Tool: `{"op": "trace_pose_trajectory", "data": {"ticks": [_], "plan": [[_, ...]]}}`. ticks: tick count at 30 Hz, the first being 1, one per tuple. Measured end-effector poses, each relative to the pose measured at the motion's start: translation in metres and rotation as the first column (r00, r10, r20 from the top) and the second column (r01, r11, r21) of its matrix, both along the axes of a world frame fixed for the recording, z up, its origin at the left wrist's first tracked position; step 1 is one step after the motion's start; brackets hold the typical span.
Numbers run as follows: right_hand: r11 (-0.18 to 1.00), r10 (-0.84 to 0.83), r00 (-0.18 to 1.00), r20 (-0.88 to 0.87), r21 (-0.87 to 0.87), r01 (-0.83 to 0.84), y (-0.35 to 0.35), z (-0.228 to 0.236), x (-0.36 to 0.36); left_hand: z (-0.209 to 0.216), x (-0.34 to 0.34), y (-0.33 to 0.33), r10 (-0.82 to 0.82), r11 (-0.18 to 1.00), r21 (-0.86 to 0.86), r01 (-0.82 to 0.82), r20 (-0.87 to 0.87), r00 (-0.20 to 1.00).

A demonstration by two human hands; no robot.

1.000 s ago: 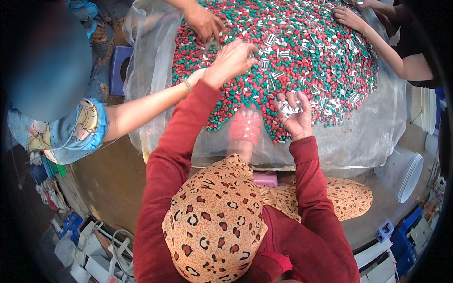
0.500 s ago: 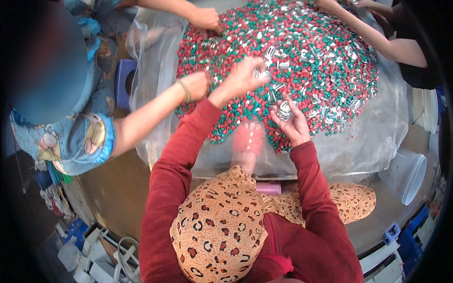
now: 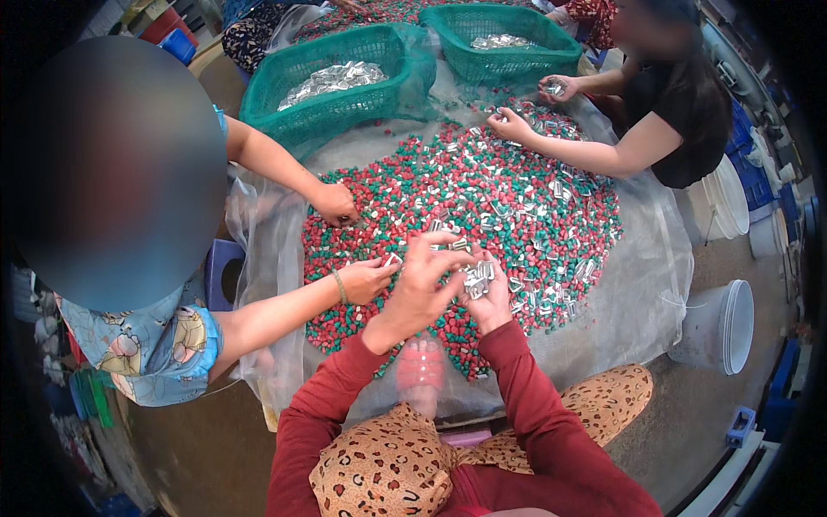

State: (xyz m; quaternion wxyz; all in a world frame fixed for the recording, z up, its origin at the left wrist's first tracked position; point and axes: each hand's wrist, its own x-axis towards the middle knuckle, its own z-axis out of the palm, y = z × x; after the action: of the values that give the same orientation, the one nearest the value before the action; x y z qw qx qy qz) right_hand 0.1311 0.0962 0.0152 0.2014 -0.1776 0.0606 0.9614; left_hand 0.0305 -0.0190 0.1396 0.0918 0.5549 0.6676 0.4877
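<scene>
My right hand [image 3: 491, 302] is palm up with the fingers curled around several small silver slotted pieces [image 3: 478, 280]. Just left of it, my left hand [image 3: 420, 280] hovers with thumb and fingers apart, its fingertips close to those pieces. Another silver piece [image 3: 460, 245] shows by the left fingertips; whether they touch it I cannot make out. Beneath both hands spreads a heap of small red, green and white bits [image 3: 534, 246], with more silver pieces scattered through it. The heap lies on a translucent sheet [image 3: 642, 258].
A co-worker's hands [image 3: 336, 204] reach into the heap from the left. Another person's hands [image 3: 514, 127] hold silver pieces at the far right. Two green mesh baskets [image 3: 258, 108] of silver pieces stand behind. White buckets [image 3: 711, 332] are on the right; my foot [image 3: 420, 366] rests at the near edge.
The view has tilted up, bringing the baskets into sight. My hands have come together: the left moved beside the right palm. The co-worker's lower hand at left now pinches a pale piece.
</scene>
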Motion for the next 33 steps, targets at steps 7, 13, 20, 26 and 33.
{"op": "trace_pose_trajectory", "data": {"ticks": [7,13,20,26,33], "plan": [[0.999,-0.045,0.995,0.086,0.0,0.045,0.09,-0.008,-0.056,-0.02,-0.045,-0.045,0.163,0.984,-0.02,-0.176,0.493,0.854],[0.978,-0.208,0.975,-0.077,0.013,0.209,0.27,0.211,-0.165,-0.033,-0.044,-0.065,0.275,0.961,-0.125,-0.245,0.443,0.853],[0.486,0.11,0.918,0.381,0.785,-0.384,0.212,0.122,-0.125,-0.077,-0.04,-0.072,0.12,0.938,-0.34,-0.068,0.135,0.984],[0.427,0.208,0.834,0.51,0.72,-0.547,0.151,0.057,-0.035,-0.078,-0.045,-0.073,-0.088,0.74,-0.659,0.133,0.101,0.991],[0.57,0.09,0.846,0.526,0.669,-0.477,0.076,0.044,0.067,-0.135,-0.045,-0.012,-0.108,0.904,-0.424,0.054,-0.105,0.989]]}}
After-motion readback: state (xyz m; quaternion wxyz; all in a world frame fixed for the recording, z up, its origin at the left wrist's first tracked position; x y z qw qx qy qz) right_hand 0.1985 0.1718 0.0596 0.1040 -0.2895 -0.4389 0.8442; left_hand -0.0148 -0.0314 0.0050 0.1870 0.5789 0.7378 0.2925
